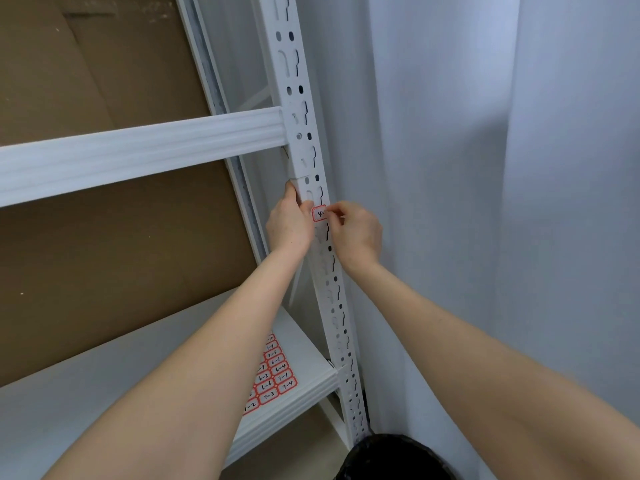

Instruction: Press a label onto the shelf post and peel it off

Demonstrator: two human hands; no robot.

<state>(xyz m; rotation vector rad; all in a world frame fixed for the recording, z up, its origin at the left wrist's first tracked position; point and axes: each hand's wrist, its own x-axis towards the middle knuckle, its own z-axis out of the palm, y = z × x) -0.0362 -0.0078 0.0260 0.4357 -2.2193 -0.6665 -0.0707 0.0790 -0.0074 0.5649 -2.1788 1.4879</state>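
A small white label [319, 213] with a red border and black handwriting lies against the front of a white slotted metal upright [301, 109] of a shelving rack. My right hand [355, 233] pinches the label's right edge with fingertips and thumb. My left hand [289, 225] grips the left side of the upright just beside the label, its thumb touching the label's left edge. A sheet of similar red-bordered labels [273, 374] with handwritten numbers lies on the lower white shelf [104, 393], partly hidden under my left forearm.
A white horizontal beam [138, 150] crosses the rack above my hands. Brown cardboard [104, 254] backs the rack. A pale curtain [485, 168] hangs right of the upright. A dark rounded object [388, 459] sits at the bottom edge.
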